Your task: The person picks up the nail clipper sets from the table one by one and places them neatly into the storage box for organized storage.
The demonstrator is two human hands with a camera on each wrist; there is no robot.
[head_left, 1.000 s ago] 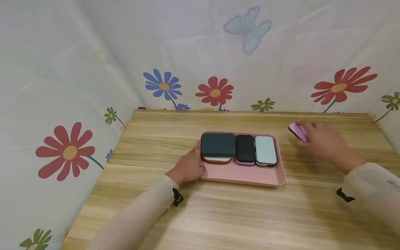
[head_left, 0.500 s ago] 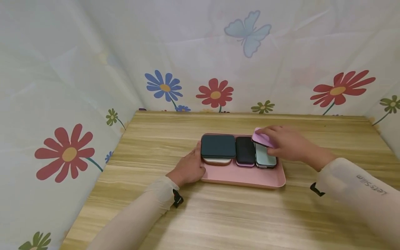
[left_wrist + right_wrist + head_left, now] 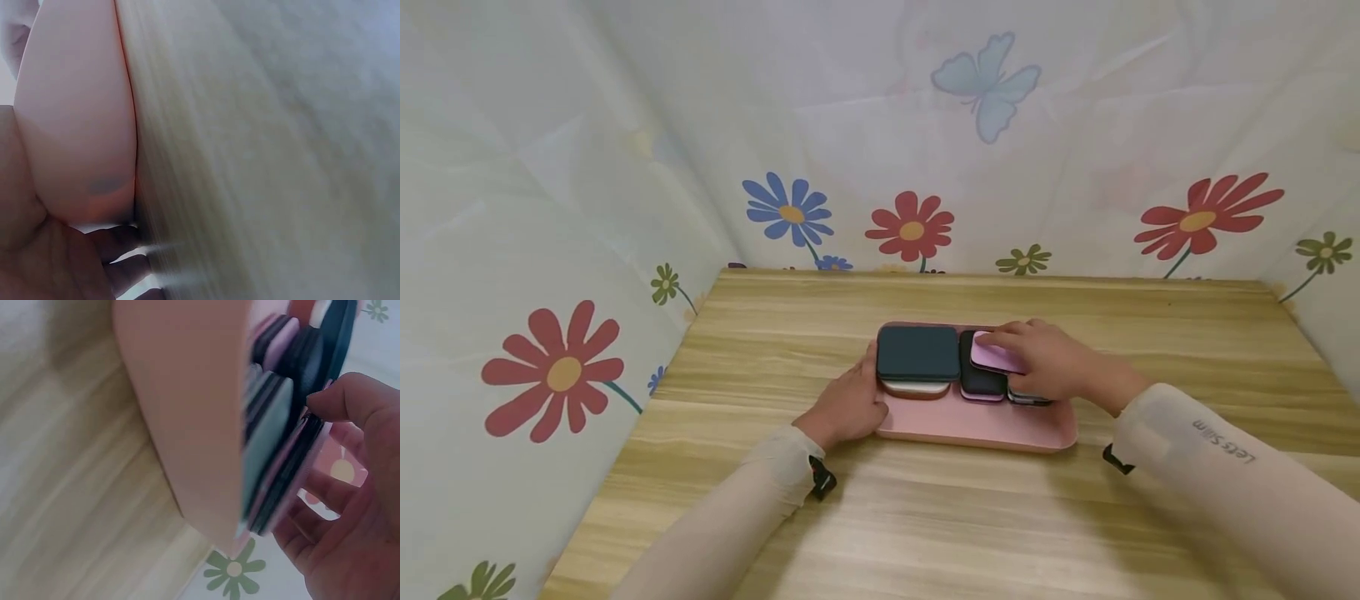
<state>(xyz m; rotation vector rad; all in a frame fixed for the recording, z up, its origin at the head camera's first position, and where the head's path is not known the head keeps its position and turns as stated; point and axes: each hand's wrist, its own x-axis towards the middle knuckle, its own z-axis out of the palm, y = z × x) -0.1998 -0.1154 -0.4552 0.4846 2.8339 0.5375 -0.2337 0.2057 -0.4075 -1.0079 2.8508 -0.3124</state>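
In the head view, a pink tray (image 3: pixel 970 425) holds several flat cases. My left hand (image 3: pixel 844 406) rests along the tray's left side, fingers extended against the outer wall. The left wrist view shows its palm by the tray wall (image 3: pixel 78 112). My right hand (image 3: pixel 1048 362) pinches a small flat pink case (image 3: pixel 996 352) between thumb and fingers, tilted above a black case (image 3: pixel 982 383). The right wrist view shows the pink case's dark layered edge (image 3: pixel 289 475), close over a pale mint case (image 3: pixel 270 434). The right hand mostly covers the mint case in the head view.
A dark teal case (image 3: pixel 917 352) lies at the tray's left over a white and brown one (image 3: pixel 917 389). The wooden table (image 3: pixel 925 525) meets a flower-printed cloth (image 3: pixel 1075 167) behind and at the sides.
My right hand has carried the pink case leftward from the table right of the tray, past the mint case to above the black one. My left hand stays at the tray's side.
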